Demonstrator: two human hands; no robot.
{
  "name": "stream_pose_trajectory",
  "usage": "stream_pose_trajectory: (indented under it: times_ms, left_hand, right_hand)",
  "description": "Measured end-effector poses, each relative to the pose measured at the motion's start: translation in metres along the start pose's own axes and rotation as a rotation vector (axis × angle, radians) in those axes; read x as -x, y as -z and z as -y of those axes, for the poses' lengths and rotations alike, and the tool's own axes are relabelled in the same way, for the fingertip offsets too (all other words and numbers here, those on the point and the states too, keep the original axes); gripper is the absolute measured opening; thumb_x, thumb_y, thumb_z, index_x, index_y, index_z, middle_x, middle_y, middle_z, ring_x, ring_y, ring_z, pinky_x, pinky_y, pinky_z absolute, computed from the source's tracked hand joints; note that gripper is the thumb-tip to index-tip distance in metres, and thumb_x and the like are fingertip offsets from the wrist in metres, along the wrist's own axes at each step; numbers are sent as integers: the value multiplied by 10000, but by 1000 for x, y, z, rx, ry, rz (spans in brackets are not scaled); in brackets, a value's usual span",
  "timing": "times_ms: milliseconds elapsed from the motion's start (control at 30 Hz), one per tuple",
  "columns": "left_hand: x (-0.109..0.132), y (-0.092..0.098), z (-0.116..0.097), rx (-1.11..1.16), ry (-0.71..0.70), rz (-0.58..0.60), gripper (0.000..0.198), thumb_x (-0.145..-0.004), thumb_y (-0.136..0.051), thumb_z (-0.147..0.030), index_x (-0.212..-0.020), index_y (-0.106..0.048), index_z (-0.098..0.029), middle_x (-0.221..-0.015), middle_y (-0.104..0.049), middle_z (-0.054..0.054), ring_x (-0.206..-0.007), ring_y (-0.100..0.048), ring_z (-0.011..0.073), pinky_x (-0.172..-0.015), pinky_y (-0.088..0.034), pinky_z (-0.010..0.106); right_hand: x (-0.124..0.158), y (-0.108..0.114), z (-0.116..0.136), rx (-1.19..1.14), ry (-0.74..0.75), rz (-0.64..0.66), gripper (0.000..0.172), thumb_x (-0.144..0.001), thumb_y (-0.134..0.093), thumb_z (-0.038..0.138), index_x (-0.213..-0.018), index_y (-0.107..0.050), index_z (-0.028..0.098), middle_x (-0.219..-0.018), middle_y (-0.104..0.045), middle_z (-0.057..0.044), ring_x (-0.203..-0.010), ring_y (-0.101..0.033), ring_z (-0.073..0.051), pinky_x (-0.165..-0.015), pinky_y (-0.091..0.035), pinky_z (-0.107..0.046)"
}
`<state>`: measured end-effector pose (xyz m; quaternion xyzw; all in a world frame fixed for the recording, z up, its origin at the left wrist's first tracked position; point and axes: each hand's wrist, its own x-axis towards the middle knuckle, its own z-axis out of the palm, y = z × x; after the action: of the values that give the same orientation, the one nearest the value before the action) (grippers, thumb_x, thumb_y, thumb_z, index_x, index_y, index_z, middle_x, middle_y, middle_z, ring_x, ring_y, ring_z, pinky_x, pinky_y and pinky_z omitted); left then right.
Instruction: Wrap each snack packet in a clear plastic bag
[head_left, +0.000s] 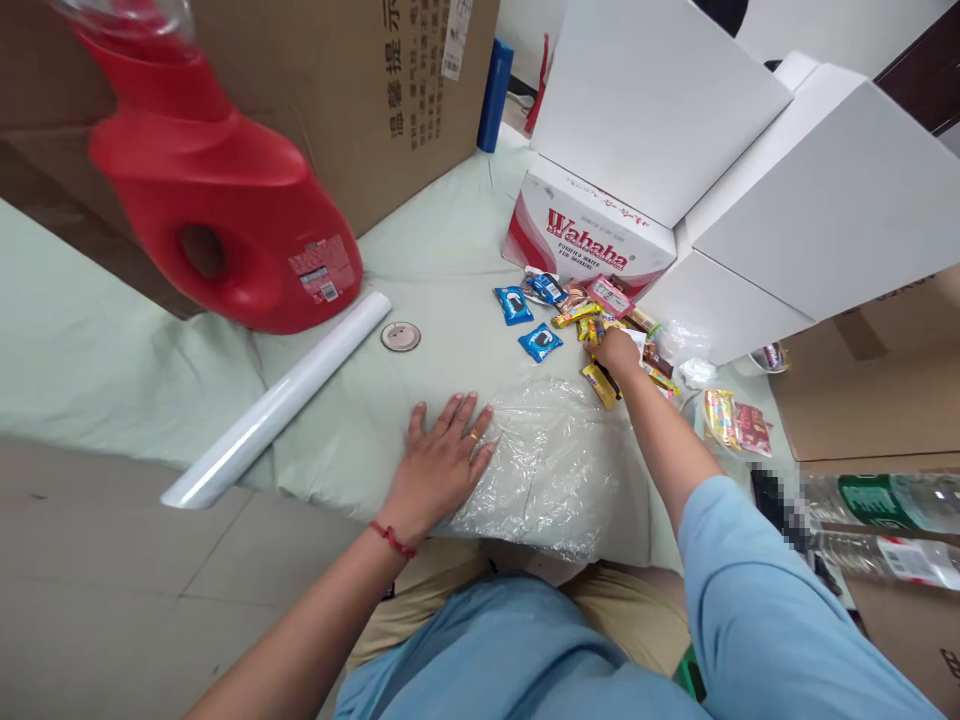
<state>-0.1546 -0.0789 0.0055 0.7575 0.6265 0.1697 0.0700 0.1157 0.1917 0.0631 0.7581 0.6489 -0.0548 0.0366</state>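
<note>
My left hand [442, 450] lies flat with fingers spread on the left edge of a clear plastic bag [559, 465] spread on the pale green table cover. My right hand [616, 350] reaches forward into a pile of small wrapped snacks [600, 310], fingers curled over them; what it grips is hidden. Two blue cookie packets [514, 304] [540, 342] lie just left of the pile. A yellow snack bar [601, 385] lies under my right wrist.
A large red detergent jug [217, 215] stands at the far left before a cardboard box [360, 90]. A white roll [277, 400] lies diagonally. A Wahaha carton [589, 240] and white boxes [817, 190] stand behind the snacks. Water bottles [885, 500] lie at right.
</note>
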Motion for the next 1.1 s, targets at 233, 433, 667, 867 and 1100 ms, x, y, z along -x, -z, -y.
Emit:
stream_pose_trajectory:
  times_ms: [233,433,667,867,1100]
  left_hand:
    - [0,-1,-1,-4,8,-11,529,-1079,-375,-420,-1572,-494,-267,-1684,-403,113,-1566,-376,317,-1294,-82,666]
    - [0,-3,-1,-7,7,15,550,-1081,-368,-444,-1595,-453,-269,-1707,-362,115,-1588,-330,316,-1293,-58,670]
    - [-1,-2,-1,-62,13,55,555,-1077,-373,-451,-1601,-441,-278,-1707,-363,118,-1585,-336,317,-1283,-88,682]
    - [-3,-1,-3,-125,15,85,572,-1078,-352,-461,-1607,-431,-259,-1714,-343,118,-1585,-333,323,-1271,-128,687]
    - [-3,0,-3,-131,28,101,577,-1075,-335,-477,-1615,-418,-293,-1712,-352,107,-1588,-328,319,-1278,-112,672]
  right_hand:
    - [24,32,-28,-61,56,-97,369,-871,-694,348,-1192,-717,166,-1170,-758,-179,-1044,-696,-319,-857,-514,-367]
    - [92,60,-77,-403,397,-227,421,-850,-686,416,-1198,-726,181,-966,-760,-57,-833,-662,-226,-765,-489,-322]
    - [160,50,-68,-353,687,382,327,-833,-657,364,-1097,-729,186,-881,-717,-25,-751,-604,-188,-674,-414,-276]
    - [178,14,-30,-162,805,580,246,-911,-671,339,-1109,-714,199,-989,-742,-51,-831,-628,-195,-673,-362,-261]
    - [179,-8,-26,-42,651,308,276,-1072,-484,315,-1139,-726,200,-1179,-686,-103,-970,-668,-214,-721,-375,-281]
